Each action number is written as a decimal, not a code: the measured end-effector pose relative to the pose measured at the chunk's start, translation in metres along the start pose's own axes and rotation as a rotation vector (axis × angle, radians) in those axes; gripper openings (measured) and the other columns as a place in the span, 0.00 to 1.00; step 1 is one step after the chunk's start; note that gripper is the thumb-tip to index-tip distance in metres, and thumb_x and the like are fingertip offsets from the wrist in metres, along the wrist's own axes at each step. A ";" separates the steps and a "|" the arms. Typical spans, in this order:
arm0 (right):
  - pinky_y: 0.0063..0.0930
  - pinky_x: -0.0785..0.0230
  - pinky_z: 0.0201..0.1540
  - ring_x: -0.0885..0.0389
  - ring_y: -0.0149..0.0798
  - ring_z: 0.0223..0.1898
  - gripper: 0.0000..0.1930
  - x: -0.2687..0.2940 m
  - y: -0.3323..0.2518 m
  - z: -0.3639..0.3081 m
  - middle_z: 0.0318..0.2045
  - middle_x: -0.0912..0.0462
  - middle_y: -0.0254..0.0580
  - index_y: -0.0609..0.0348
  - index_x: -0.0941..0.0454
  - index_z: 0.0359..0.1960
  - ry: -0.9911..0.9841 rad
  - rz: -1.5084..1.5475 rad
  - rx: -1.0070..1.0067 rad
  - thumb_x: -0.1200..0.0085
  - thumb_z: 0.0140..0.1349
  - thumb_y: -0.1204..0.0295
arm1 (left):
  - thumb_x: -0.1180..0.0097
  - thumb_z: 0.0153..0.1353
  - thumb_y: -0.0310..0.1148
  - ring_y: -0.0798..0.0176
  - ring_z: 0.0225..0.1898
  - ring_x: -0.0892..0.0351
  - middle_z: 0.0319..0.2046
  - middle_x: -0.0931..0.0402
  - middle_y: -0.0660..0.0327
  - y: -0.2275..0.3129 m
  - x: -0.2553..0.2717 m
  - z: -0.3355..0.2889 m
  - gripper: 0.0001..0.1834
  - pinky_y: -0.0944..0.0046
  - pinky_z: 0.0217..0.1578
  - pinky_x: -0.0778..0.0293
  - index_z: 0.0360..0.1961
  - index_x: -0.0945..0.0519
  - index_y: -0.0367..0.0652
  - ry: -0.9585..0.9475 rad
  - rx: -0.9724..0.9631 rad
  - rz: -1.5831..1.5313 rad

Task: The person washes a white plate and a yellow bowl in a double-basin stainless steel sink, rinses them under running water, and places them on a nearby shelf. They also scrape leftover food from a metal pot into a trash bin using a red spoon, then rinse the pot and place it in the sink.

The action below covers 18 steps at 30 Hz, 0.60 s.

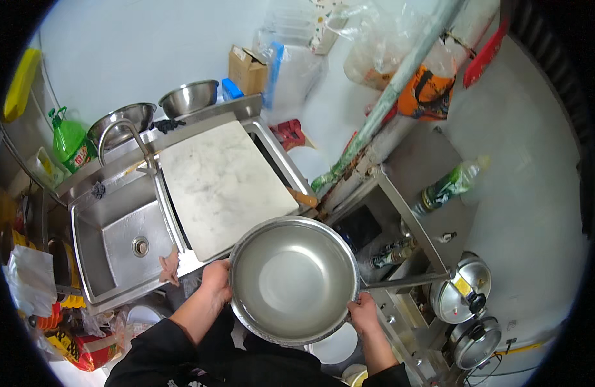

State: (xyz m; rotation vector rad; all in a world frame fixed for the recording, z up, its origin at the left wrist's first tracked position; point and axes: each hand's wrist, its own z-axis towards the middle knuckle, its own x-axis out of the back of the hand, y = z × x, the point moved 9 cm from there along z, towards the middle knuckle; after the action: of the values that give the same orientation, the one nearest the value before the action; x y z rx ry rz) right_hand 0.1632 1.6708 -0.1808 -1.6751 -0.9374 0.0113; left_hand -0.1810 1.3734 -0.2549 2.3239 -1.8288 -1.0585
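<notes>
Pale walls (136, 45) enclose a compact kitchen work area. Nearest the person, the left hand (217, 282) and right hand (365, 311) grasp opposite sides of a wide steel bowl (295, 226), supported in front of the torso; liquid inside appears likely but cannot be confirmed. Step in hand, as judged: holding or carrying the bowl. The next move calls for an even two-handed grip and a level rim. Beyond the bowl, a white board (223, 184) lies right of the sink (117, 238); farther back, two metal basins (191, 101) rest near the wall.
</notes>
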 end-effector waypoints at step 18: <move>0.28 0.30 0.17 0.23 0.35 0.18 0.06 -0.268 -0.172 0.181 0.25 0.21 0.39 0.66 0.24 0.38 -0.210 0.092 0.084 0.43 0.62 0.79 | 0.53 0.70 0.30 0.39 0.51 0.19 0.55 0.25 0.35 0.289 0.005 0.115 0.20 0.38 0.49 0.19 0.55 0.28 0.22 0.023 -0.261 -0.036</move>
State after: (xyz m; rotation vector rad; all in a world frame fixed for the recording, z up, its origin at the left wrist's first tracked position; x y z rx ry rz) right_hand -0.2009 1.6675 -0.2223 -1.6597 -1.0003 0.2898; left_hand -0.4870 1.3208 -0.2326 2.2136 -1.5398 -1.1878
